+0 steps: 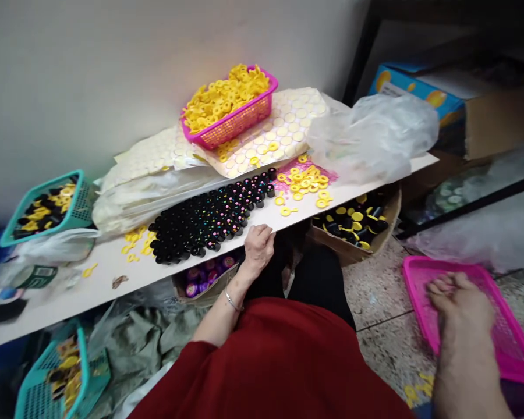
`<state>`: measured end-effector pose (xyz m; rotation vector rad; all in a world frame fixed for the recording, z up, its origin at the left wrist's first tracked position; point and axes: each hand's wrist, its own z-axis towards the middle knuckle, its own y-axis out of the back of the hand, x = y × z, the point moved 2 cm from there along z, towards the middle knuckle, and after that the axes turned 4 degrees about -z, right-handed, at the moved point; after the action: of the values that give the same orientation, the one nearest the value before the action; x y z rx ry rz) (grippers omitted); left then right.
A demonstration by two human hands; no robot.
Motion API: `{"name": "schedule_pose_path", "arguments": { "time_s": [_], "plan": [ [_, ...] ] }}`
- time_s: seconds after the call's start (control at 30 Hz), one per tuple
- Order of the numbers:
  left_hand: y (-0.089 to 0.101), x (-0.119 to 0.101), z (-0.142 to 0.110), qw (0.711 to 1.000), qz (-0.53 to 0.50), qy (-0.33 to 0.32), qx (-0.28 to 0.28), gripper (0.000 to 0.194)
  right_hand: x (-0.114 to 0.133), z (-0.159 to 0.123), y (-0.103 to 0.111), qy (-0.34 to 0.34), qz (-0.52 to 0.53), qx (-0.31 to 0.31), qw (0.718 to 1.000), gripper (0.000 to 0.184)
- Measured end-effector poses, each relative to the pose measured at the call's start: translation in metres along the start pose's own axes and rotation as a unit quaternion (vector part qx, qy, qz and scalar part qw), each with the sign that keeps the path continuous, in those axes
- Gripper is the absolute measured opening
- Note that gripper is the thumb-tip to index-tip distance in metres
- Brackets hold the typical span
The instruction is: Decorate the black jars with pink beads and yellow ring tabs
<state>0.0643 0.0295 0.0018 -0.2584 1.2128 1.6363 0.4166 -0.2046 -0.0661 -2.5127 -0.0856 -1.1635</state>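
My left hand [259, 249] is closed at the front edge of the white table, just before a dense block of black caps [201, 218], many with coloured dots inside. What its fingers hold, if anything, is hidden. Low on the right, my right hand [460, 302] hangs over a pink plastic basket [413, 291]. Its fingers are curled in and slightly blurred, and I cannot make out anything in them. Loose yellow ring-shaped pieces [308, 180] lie right of the caps on a pink net. More yellow pieces [135, 238] lie to their left.
A pink basket [240, 122] heaped with yellow pieces stands on sticker sheets [288, 125] at the back. Plastic bags [375, 137] cover the table's right end. Below are a carton [353, 250] of black and yellow pieces and a box of purple items [207, 276]. Teal baskets [85, 201] stand left.
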Motion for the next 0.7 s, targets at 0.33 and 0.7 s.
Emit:
{"name": "schedule_pose_path", "arguments": {
  "time_s": [0.33,0.7],
  "plan": [
    [0.011,0.014,0.067,0.97,0.231,0.07,-0.035,0.009,-0.093,-0.098,-0.18,-0.211,0.035,0.349,0.912,0.013],
    [-0.006,-0.026,0.058,0.999,0.022,-0.028,0.014,0.015,-0.084,-0.123,-0.216,-0.216,0.098,0.365,0.9,0.068]
  ]
}}
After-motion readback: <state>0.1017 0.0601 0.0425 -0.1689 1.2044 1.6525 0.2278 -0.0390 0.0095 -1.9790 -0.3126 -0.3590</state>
